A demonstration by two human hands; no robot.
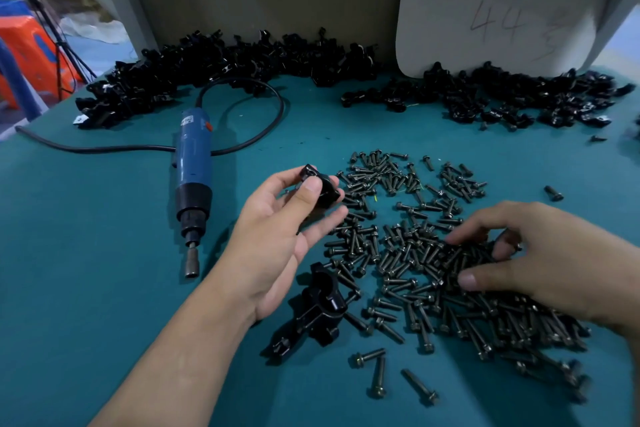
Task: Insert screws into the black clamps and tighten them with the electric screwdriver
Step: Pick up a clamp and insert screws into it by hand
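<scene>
Counter point(104, 236): screwdriver point(192, 163) lies left; screws point(415, 253) spread right. Clamp heaps point(214, 62) line the rear, behind both. One clamp point(317, 308) lies at the screws' near-left edge.

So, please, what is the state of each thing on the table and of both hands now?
Left hand: grips a black clamp, raised.
Right hand: fingers in the loose screws; grip unclear.
Electric screwdriver: lying on the table, unheld.
Clamps by the wrist: lying on the table.
Clamp piles at the back: loose, untouched.

Left hand point(287, 232) pinches black clamp point(320, 189) above tabletop point(104, 253); right hand point(540, 253) fingers in screw pile point(415, 253); electric screwdriver point(192, 180) lies left.
</scene>
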